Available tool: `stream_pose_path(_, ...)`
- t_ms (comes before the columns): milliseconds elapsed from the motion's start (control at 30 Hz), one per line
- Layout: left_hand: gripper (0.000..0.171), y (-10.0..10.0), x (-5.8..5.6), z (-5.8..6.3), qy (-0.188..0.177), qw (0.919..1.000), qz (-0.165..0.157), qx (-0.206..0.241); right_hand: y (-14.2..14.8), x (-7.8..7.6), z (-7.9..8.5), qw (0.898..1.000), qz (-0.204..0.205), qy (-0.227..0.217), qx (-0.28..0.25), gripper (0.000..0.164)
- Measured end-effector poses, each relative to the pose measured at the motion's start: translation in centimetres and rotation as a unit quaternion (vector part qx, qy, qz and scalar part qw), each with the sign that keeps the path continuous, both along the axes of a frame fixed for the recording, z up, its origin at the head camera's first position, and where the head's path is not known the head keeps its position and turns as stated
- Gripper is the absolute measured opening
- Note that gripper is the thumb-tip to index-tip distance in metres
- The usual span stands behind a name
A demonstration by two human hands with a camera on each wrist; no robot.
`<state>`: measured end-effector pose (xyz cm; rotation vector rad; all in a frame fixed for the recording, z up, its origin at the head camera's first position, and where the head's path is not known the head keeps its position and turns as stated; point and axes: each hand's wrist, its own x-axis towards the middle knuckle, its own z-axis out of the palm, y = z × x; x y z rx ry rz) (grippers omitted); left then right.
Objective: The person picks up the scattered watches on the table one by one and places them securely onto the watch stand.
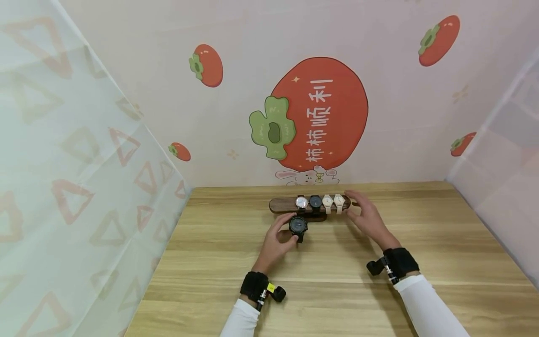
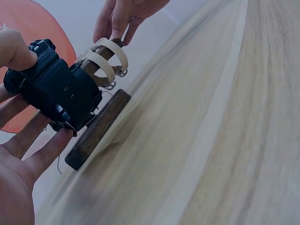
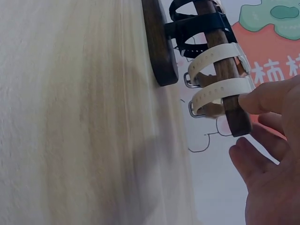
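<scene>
My left hand (image 1: 273, 245) pinches a chunky black wristwatch (image 1: 298, 226) between thumb and fingers, just in front of a dark wooden watch stand (image 1: 281, 205). In the left wrist view its strap (image 2: 65, 89) forms a loop, with thumb above and fingers below. On the stand's bar sit a white-dialled watch (image 1: 301, 202), a dark watch (image 1: 315, 201) and two cream watches (image 1: 327, 201), side by side towards the right. My right hand (image 1: 370, 220) holds the bar's right end; its thumb (image 3: 262, 97) lies beside the outermost cream strap (image 3: 222, 89).
The stand's dark base (image 3: 161, 56) rests on the wood-grain table (image 1: 337, 281), near the back wall (image 1: 236, 117) printed with persimmons. The bar's left part carries no watch. A patterned side panel (image 1: 105, 201) rises at the left, another panel (image 1: 505, 154) at the right.
</scene>
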<state>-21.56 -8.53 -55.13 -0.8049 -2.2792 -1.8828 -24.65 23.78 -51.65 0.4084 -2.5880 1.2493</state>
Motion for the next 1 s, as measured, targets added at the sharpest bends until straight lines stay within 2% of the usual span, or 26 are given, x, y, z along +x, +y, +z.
stream_pose_path(200,0.065,-0.4,-0.3,-0.1,0.0,1.0,0.0,-0.005,-0.2,0.0,-0.2,1.0,-0.008,-0.008,0.002,0.055)
stream_pose_path(467,0.066,-1.6,-1.2,-0.7,0.017,0.9998,0.008,-0.001,-0.3,-0.3,-0.5,1.0,-0.003,-0.002,-0.009,0.051)
stream_pose_path(733,0.066,-3.5,-1.9,-0.7,0.02,0.999,0.039,0.003,-0.2,-0.2,-0.4,1.0,-0.008,0.017,-0.006,0.051)
stream_pose_path(1000,0.067,-5.5,-2.4,0.0,0.039,0.9967,0.07,0.013,-0.1,-0.2,-0.3,1.0,-0.01,0.011,-0.002,0.051)
